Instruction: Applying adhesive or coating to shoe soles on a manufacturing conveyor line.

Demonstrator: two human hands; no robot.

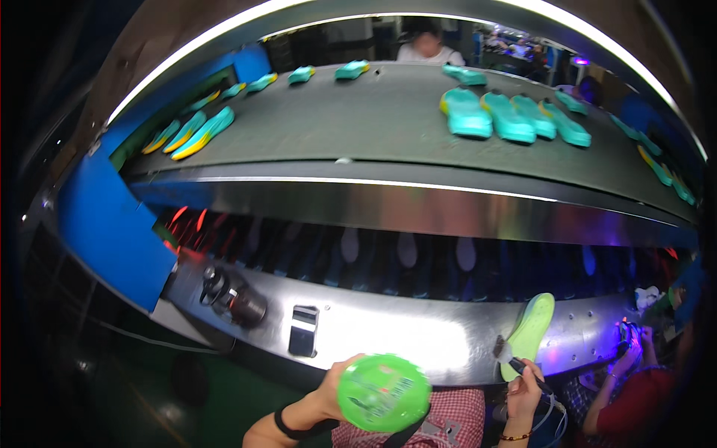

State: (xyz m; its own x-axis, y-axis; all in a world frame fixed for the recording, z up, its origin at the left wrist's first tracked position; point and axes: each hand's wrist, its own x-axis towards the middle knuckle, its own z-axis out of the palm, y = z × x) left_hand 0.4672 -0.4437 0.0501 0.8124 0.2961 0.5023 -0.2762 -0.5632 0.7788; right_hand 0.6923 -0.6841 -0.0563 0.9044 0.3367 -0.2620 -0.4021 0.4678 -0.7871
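Note:
A round, glossy green container (385,393) with a printed flat end is close in front of me. My left hand (337,387) curls around its left side, and the fingers are partly hidden behind it. My right hand (525,386) is closed on a brush (510,358) with a dark handle; a thin tube trails beside that wrist. The brush's bristles are at the lower end of a yellow-green shoe sole (535,322), which lies slantwise on the metal ledge (403,328).
A dark bottle (237,300) and a phone (303,331) sit on the ledge's left part. Teal shoe soles (467,112) ride on the conveyor belt (336,119) above. Dim soles (406,250) show in the slot beneath. To the right, a person in red (635,403) works close by.

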